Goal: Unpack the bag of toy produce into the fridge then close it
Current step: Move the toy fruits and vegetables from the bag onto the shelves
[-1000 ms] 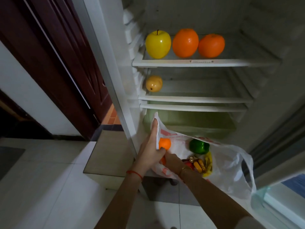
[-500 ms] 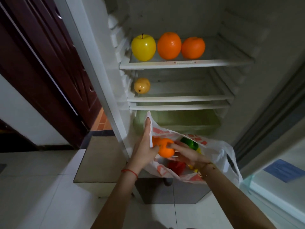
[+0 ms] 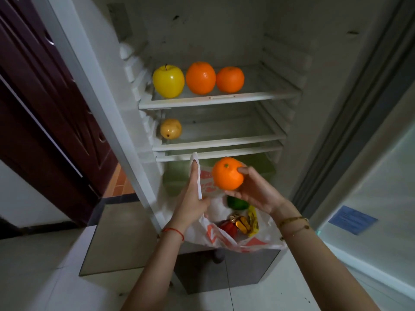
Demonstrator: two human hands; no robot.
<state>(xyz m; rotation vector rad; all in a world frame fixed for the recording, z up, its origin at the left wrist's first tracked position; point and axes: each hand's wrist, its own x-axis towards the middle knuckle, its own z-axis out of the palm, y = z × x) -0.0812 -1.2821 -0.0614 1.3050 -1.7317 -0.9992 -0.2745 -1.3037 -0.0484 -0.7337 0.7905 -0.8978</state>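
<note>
The right hand holds an orange above the open mouth of the plastic bag, fingers curled round the fruit's right side and the palm cupping it from below. The left hand grips the bag's left edge, pinching the plastic and lifting it in front of the open fridge. Inside the bag lie a green pepper, a red piece and some yellow and gold items, too small and dim to name for sure.

On the top shelf a yellow apple and two oranges stand in a row, touching or nearly so. On the shelf below, a yellowish fruit, perhaps a pear, sits at the far left. The fridge door stands open on the right.
</note>
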